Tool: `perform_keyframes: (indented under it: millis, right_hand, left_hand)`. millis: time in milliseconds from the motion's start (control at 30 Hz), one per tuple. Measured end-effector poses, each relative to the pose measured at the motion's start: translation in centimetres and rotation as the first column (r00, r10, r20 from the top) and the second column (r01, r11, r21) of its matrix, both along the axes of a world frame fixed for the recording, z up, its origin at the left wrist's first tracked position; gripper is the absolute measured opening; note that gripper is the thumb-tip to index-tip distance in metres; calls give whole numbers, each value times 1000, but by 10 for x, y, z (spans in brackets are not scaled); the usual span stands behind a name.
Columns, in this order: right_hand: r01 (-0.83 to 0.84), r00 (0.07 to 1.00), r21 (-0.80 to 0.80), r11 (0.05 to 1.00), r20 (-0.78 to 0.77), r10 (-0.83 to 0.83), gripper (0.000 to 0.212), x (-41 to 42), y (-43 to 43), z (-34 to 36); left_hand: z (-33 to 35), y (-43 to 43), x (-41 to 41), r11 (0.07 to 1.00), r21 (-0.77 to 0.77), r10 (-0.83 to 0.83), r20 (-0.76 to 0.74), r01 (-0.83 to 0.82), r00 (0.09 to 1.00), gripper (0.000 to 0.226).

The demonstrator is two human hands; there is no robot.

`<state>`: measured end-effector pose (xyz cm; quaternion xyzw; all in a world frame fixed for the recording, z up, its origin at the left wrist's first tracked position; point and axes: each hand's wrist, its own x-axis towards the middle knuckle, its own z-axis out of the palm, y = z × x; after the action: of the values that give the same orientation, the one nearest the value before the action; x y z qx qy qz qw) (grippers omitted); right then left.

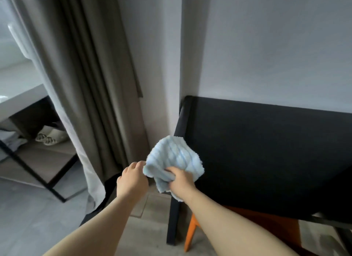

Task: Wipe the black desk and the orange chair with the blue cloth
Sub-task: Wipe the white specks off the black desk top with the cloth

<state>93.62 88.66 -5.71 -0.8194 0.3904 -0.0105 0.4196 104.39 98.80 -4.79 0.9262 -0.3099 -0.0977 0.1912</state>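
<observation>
Black desk [266, 151], left edge | blue cloth [174, 158] bunched in right hand [182, 182]

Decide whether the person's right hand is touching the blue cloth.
Touching. The head view shows the right hand curled round a bunched fold of the blue cloth, gripping it.

The black desk [266, 151] stands on the floor [152, 227], back edge against the wall [266, 46]. A blue cloth [175, 156] overlaps its left edge near the front corner. An orange chair [192, 233] stands beneath it.
</observation>
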Motion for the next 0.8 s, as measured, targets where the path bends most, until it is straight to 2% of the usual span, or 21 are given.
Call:
perform_keyframes:
  millis: [67, 100, 200, 300, 367, 433, 533, 600, 800]
  right_hand:
    - [10, 989, 275, 961, 141, -50, 41, 22, 19, 15]
    - [7, 978, 331, 944, 194, -76, 44, 30, 25, 21]
    - [35, 924, 363, 931, 344, -169, 45, 45, 36, 34]
    - [118, 875, 331, 936, 411, -256, 39, 47, 34, 44]
    - [102, 909, 244, 965, 372, -190, 33, 44, 29, 47]
    - [181, 898, 185, 966, 369, -240, 36, 37, 21, 46]
    - [300, 819, 201, 933, 446, -360, 39, 25, 5, 51]
    - [281, 826, 209, 937, 444, -347, 40, 15, -4, 56]
    - [384, 733, 192, 903, 531, -425, 39, -34, -36, 70]
  left_hand:
    - [4, 15, 16, 1000, -20, 3, 2, -3, 1000, 49]
    - [7, 21, 22, 999, -42, 7, 1, -7, 1000, 48]
    - [17, 31, 39, 987, -157, 33, 21, -30, 999, 41]
    - [25, 31, 50, 974, -225, 19, 76, -2, 997, 41]
    - [27, 26, 51, 977, -212, 2, 89, 17, 996, 42]
    - [28, 20, 48, 979, -203, -9, 84, 26, 996, 42]
    - [31, 6, 40, 977, -201, -54, 82, 69, 995, 41]
    - [34, -4, 31, 974, -200, -94, 83, 109, 992, 42]
    - [46, -45, -5, 962, -210, -155, 96, 172, 983, 37]
